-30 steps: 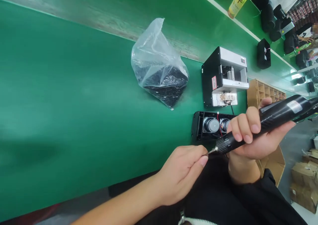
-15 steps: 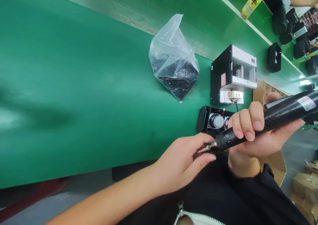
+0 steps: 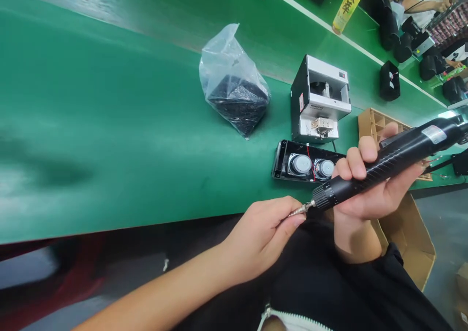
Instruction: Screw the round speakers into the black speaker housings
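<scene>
My right hand [image 3: 369,189] is wrapped round a black electric screwdriver [image 3: 383,163] held slanted above my lap, its metal bit pointing left. My left hand [image 3: 265,233] pinches the tip of that bit between thumb and fingers; whether a screw sits there is too small to tell. Just beyond the hands, at the near edge of the green belt [image 3: 109,126], lies an open black speaker housing [image 3: 305,163] with two round drivers and a red wire.
A black-and-white screw feeder box [image 3: 318,99] stands behind the housing. A clear plastic bag of black parts [image 3: 234,89] sits to its left. A cardboard divider tray [image 3: 383,126], a yellow bottle [image 3: 345,4], black housings and another person's arms are at the far right.
The view shifted, so the table objects sit lower and further left. My left hand's fingers stay pinched at the screwdriver bit; my right hand keeps its grip.
</scene>
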Available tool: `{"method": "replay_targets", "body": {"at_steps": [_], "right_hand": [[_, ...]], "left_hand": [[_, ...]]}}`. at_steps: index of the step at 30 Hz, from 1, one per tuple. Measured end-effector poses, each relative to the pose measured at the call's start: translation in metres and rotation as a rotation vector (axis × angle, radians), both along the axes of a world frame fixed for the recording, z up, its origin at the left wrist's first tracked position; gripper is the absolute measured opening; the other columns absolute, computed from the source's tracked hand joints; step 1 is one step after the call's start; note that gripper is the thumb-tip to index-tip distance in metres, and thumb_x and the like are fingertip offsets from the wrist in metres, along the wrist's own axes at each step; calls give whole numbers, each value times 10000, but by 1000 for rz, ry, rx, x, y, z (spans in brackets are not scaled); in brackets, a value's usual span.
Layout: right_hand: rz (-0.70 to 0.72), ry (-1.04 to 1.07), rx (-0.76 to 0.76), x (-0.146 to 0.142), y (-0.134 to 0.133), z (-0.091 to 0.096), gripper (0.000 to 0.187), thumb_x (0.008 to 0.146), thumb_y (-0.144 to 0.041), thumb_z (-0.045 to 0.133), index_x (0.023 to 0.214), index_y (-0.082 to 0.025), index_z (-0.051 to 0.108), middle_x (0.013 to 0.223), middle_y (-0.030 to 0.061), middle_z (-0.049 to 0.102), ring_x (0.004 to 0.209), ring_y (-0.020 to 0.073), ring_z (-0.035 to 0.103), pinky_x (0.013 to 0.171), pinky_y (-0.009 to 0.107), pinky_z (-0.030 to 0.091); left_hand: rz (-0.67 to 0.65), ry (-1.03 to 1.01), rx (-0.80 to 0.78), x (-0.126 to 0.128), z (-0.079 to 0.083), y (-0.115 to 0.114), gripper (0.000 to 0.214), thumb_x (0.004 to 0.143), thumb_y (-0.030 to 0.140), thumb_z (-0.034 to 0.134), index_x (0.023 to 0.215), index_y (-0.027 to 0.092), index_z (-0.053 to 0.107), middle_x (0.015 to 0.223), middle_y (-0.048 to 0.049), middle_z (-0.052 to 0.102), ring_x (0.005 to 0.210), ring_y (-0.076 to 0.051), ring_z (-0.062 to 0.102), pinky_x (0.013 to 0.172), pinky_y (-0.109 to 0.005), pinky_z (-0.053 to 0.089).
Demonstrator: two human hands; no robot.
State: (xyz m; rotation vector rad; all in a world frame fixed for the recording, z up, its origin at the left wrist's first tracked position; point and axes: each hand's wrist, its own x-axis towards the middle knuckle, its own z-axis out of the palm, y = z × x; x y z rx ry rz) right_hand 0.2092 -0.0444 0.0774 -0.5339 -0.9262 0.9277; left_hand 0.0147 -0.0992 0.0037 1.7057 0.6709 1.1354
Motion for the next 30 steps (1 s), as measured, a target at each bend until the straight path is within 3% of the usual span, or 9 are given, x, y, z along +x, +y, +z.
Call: {"method": "replay_targets", "body": {"at_steps": [3, 8, 11, 14, 17, 21, 24, 27, 30], "right_hand": [[49, 32, 19, 5, 0, -5, 641, 1146, -897, 618, 1566, -452, 809, 786, -106, 637, 420, 97, 425, 419, 255, 484], [147, 100, -15, 16, 1, -2, 604, 1145, -848, 693, 1495, -367, 797, 679, -168, 499, 351, 75, 243, 357, 235, 348], [126, 81, -20, 16, 4, -1, 655, 1125, -887, 664, 1433, -337, 843, 654, -158, 542, 333, 74, 236, 332, 241, 331], [77, 61, -27, 13, 7, -2, 708, 1116, -931, 613, 1375, -327, 876, 656, -144, 614, 312, 73, 210, 303, 241, 265], [66, 54, -41, 9, 10, 0, 708, 1131, -920, 599, 1342, -304, 877, 663, -136, 642, 302, 72, 194, 298, 241, 243], [65, 26, -69, 7, 16, 7, 695, 1136, -925, 598, 1306, -311, 876, 638, -147, 585, 304, 70, 183, 315, 230, 242], [23, 5, -62, 11, 18, 18, 688, 1109, -938, 647, 1251, -308, 884, 611, -160, 501, 298, 61, 170, 304, 222, 213], [6, -45, -115, 14, 14, 32, 497, 1049, -821, 870, 1230, -359, 901, 605, -165, 480, 297, 71, 281, 315, 231, 330], [22, -67, -198, 8, 4, 46, 358, 1022, -668, 996, 1245, -402, 908, 616, -162, 544, 318, 86, 409, 375, 257, 477]], "left_hand": [[-23, 22, -86, 6, -7, -7, 338, 1290, 433, 613, 1037, 251, 742, 800, 49, 673, 658, -145, 540, 662, -264, 450], [-19, 24, -260, 10, -11, -9, 384, 1220, 571, 679, 1195, 230, 856, 727, 75, 593, 626, -145, 492, 660, -271, 462], [-43, 62, -324, 7, 0, -4, 365, 1159, 516, 758, 1326, 214, 879, 717, 84, 589, 627, -146, 497, 686, -277, 496], [-69, 79, -339, 4, 11, 4, 273, 1171, 424, 717, 1167, 219, 896, 850, 2, 789, 714, -162, 627, 746, -286, 545], [-49, 53, -334, 4, 14, 8, 285, 1176, 412, 701, 1053, 227, 879, 842, -9, 802, 720, -165, 650, 772, -294, 565], [-32, -4, -433, 2, 10, 6, 354, 1090, 430, 830, 1373, 221, 861, 821, 52, 676, 684, -153, 580, 698, -278, 549], [-20, -92, -576, -4, 6, 3, 387, 1103, 353, 783, 1466, 218, 793, 995, -4, 777, 819, -168, 704, 774, -282, 641], [-79, -152, -680, -13, 3, 2, 235, 1198, 365, 705, 1330, 203, 813, 1115, -97, 893, 936, -201, 836, 920, -339, 743], [-85, -194, -770, -16, 0, 5, 321, 1226, 507, 755, 1261, 196, 826, 1230, -160, 941, 1069, -267, 935, 1007, -402, 801]]}}
